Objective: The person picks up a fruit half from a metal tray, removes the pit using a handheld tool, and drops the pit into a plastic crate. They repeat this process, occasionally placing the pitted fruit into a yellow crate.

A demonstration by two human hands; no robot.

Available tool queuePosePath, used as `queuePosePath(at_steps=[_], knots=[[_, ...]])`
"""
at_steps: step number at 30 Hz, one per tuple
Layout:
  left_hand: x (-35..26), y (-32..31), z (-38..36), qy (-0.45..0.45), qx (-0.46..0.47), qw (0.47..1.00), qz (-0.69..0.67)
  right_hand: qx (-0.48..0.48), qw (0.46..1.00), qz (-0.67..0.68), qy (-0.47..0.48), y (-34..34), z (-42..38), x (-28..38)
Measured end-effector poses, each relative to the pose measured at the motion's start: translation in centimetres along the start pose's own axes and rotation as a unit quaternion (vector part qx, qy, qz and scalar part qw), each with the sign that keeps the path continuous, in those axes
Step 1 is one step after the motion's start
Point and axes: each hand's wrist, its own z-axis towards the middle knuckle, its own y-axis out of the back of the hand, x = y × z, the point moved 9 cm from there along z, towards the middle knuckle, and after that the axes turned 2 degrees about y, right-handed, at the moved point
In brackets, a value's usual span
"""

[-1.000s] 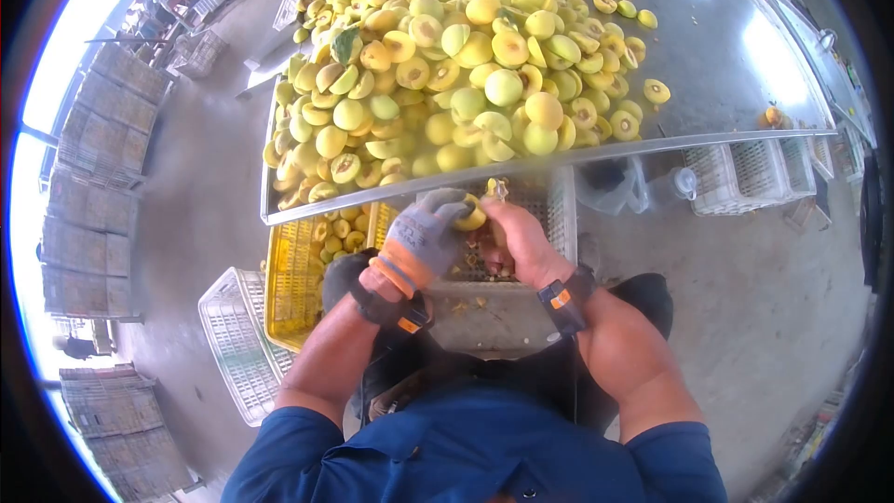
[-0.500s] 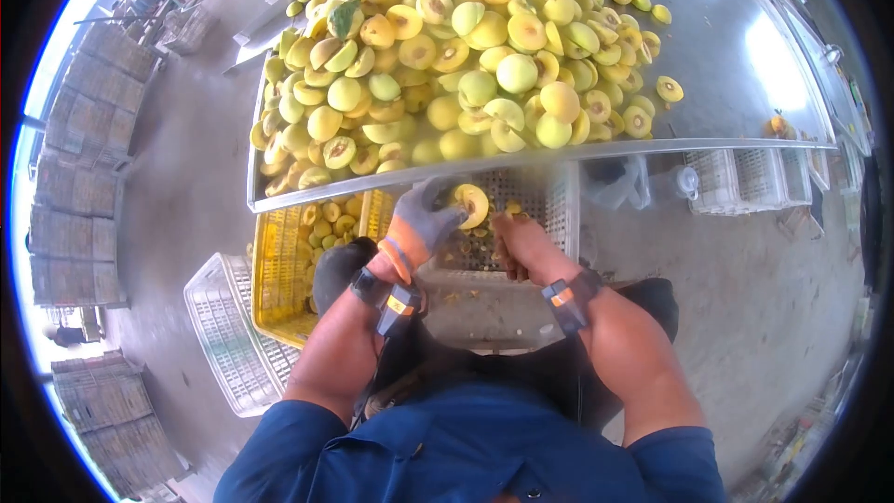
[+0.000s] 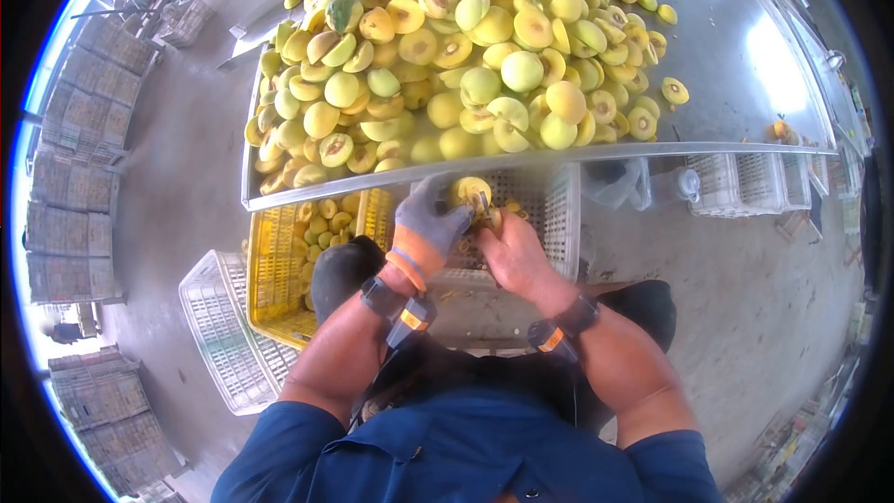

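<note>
In my left hand (image 3: pixel 430 228), which wears a grey and orange glove, is a yellow peach half (image 3: pixel 472 188) with its cut face up. My right hand (image 3: pixel 518 256), bare, is closed around a small pitting tool (image 3: pixel 485 207), whose thin tip meets the peach half's cut face. The tool's exact shape is mostly hidden by my fingers. Both hands are just below the metal table's front rim (image 3: pixel 559 157), over a pale perforated crate (image 3: pixel 565 224) with small fruit scraps in it. A large heap of halved peaches (image 3: pixel 480 86) covers much of the table.
A yellow crate (image 3: pixel 267 284) holding peach halves stands left of my knees, beside a white crate (image 3: pixel 219 331). Stacked white crates (image 3: pixel 745 182) and a clear plastic bag (image 3: pixel 626 186) are under the table at right. Tall crate stacks (image 3: pixel 74 224) line the far left.
My right hand has moved up and left to the peach half, bringing the tool against its cut face. The left hand still holds the half, now turned slightly.
</note>
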Motion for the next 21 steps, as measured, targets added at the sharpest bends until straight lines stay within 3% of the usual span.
queuePosePath(at_steps=[3, 7, 9, 10, 12, 14, 18, 19, 21], knots=[[-0.5, -0.1, -0.5, -0.028, -0.007, 1.0, 0.008, -0.038, 0.991, -0.015, 0.128, -0.5, 0.6, 0.4], [-0.2, -0.3, -0.6, -0.018, 0.023, 0.999, 0.034, 0.128, 0.981, 0.13, -0.071, -2.8, -0.3, -0.5], [0.0, -0.3, -0.4, 0.029, 0.04, 0.996, -0.07, 0.163, 0.963, 0.181, -0.113, -2.9, -0.4, -0.7], [0.3, -0.3, -0.6, 0.054, 0.048, 0.99, -0.122, 0.147, 0.974, 0.149, -0.086, -2.5, -0.2, -0.6], [2.2, -0.1, 0.9, -0.135, 0.013, 0.991, -0.003, 0.128, 0.987, 0.092, -0.042, -2.4, 0.2, -0.3], [-0.2, -0.1, 0.5, -0.251, -0.042, 0.947, 0.195, 0.134, 0.99, 0.044, -0.019, -3.0, 0.2, 0.3], [-0.4, -0.1, 1.0, -0.182, -0.02, 0.972, 0.144, 0.084, 0.994, -0.009, 0.073, -3.5, 0.4, 0.7], [-1.0, -0.1, 0.6, -0.218, -0.026, 0.96, 0.175, 0.156, 0.982, 0.103, -0.034, -4.5, 0.0, -0.4], [-1.8, -0.1, -0.5, -0.285, -0.041, 0.929, 0.234, 0.287, 0.872, 0.315, -0.242, -6.3, -2.9, -0.5]])
